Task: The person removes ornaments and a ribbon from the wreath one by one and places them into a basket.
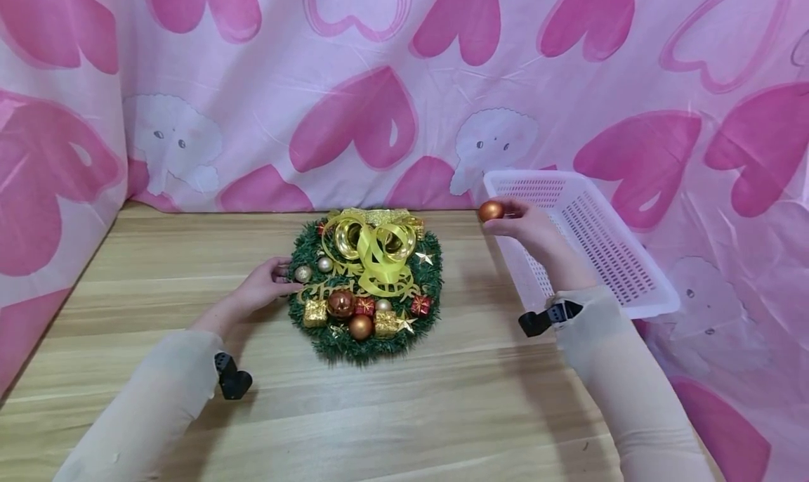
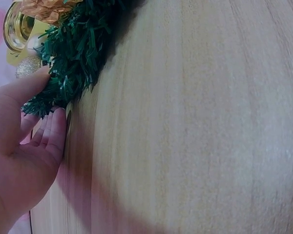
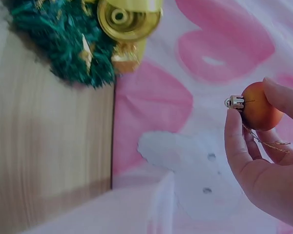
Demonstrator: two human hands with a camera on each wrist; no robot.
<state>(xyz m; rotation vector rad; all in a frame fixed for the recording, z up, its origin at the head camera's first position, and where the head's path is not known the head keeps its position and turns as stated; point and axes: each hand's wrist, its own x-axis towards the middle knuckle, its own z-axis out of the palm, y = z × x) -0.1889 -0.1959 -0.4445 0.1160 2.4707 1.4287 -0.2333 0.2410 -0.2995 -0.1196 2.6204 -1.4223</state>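
A green Christmas wreath (image 1: 366, 348) lies on the table, dressed with baubles, small gift boxes, stars, gold bells and a yellow ribbon (image 1: 379, 257). At its left edge my left hand (image 1: 262, 285) pinches the greenery (image 2: 71, 63), thumb on top and fingers beneath. Over the near left rim of a white basket, my right hand (image 1: 534, 232) holds a copper-coloured bauble (image 1: 491, 211) between thumb and fingers. The right wrist view shows the bauble's silver cap and a thin gold string (image 3: 268, 141) hanging from it.
The white perforated basket (image 1: 607, 257) stands at the table's right side. Behind and beside the wooden table (image 1: 158, 278) hangs a pink cloth (image 1: 265, 102) printed with hearts. A small camera is strapped to each wrist.
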